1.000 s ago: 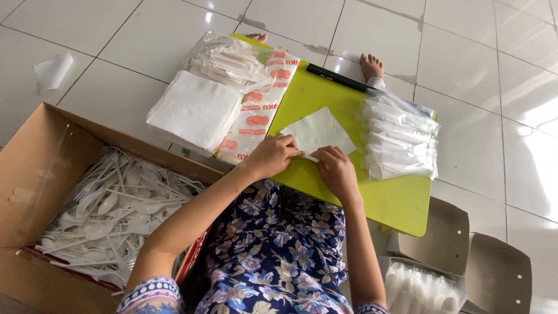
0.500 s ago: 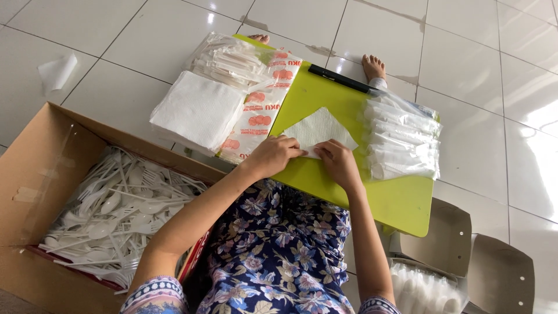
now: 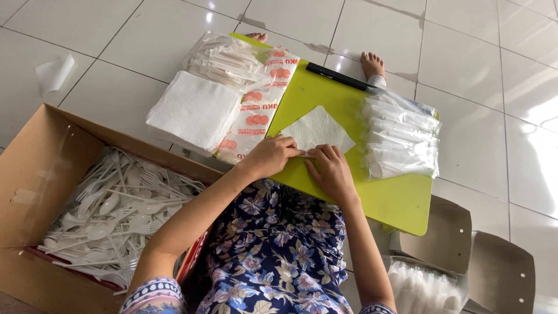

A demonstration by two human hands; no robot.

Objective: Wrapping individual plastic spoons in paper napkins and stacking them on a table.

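Your left hand (image 3: pixel 272 156) and right hand (image 3: pixel 330 170) press fingertips on the near edge of a white napkin (image 3: pixel 317 129), neither grip closed around it. Napkin lies flat on the green board (image 3: pixel 401 197), between the napkin stack (image 3: pixel 195 110) and clear packets (image 3: pixel 401 139).

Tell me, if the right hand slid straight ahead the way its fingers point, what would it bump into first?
The right hand points up the green board, fingers already on the white napkin. Sliding on, it would cross that napkin, then probably reach the black marker.
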